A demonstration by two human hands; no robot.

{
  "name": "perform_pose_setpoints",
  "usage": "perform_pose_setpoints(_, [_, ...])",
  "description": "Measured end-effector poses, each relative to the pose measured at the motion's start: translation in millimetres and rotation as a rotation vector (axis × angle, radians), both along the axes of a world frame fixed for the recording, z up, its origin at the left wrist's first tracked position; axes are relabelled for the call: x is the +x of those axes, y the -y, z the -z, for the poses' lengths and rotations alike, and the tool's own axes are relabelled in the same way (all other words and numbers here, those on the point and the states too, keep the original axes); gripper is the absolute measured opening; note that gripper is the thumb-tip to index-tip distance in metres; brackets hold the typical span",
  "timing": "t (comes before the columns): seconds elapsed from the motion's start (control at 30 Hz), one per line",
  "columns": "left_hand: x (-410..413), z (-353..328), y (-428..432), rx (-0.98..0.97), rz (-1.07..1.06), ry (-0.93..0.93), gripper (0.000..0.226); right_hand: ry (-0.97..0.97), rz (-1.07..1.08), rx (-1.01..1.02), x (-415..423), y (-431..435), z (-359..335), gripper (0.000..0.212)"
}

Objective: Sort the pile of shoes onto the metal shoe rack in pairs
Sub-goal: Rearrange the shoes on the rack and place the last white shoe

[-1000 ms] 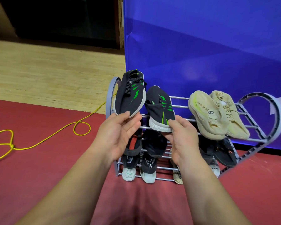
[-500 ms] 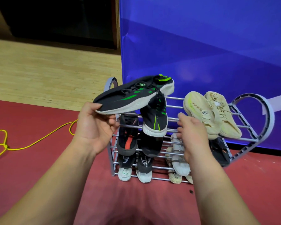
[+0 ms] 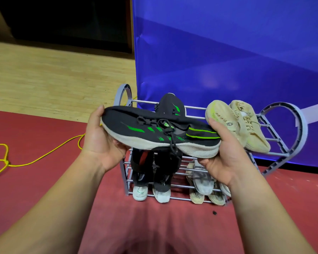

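— Where is the black shoe [image 3: 160, 132] right now?
— Off the rack [image 3: 283, 153], held sideways in front of the top shelf. The left hand [image 3: 103, 142] wraps the toe, thumb on top and fingers curled under the sole. The right hand [image 3: 226, 153] cups the heel the same way. Its mate [image 3: 171, 105] rests on the top shelf just behind, near the beige pair [image 3: 237, 123].
— How would it handle?
— Light, I'd judge. The knit upper looks soft and would cave under a squeeze. The foam sole is the firm part, so toe and heel are the sensible grips. The loose laces [image 3: 171, 140] dangle and could snag a bar.
— Any writing?
— Only green stripes on its side. One beige shoe carries a small round badge [image 3: 229, 123], and a bottom-shelf shoe [image 3: 162, 186] has white letters, but both seem too small to read.
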State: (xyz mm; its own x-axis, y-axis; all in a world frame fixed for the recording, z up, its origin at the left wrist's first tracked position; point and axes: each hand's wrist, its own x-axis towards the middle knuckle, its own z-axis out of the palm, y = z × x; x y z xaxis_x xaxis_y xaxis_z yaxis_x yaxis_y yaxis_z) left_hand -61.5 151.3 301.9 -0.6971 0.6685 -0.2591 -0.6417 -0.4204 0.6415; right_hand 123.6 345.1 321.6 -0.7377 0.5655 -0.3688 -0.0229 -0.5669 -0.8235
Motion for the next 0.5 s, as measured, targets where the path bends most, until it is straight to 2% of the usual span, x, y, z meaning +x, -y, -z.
perform_pose_setpoints(0.07, [0, -5, -3, 0.064, 0.032, -0.053, 0.068, -0.044, -0.025, -0.017, 3, 2, -2, 0.028])
perform_pose_setpoints(0.17, [2, -16, -8, 0.121, 0.046, -0.089, 0.061, -0.123, -0.008, -0.041, 3, 3, -3, 0.025])
perform_pose_setpoints(0.3, [13, -24, -17, 0.056, 0.090, -0.146, 0.060, -0.258, 0.045, -0.092, -10, 15, -4, 0.020])
perform_pose_setpoints(0.5, [22, -18, -28, 0.007, 0.115, -0.208, 0.050, -0.378, -0.007, -0.082, -47, 48, 10, 0.038])
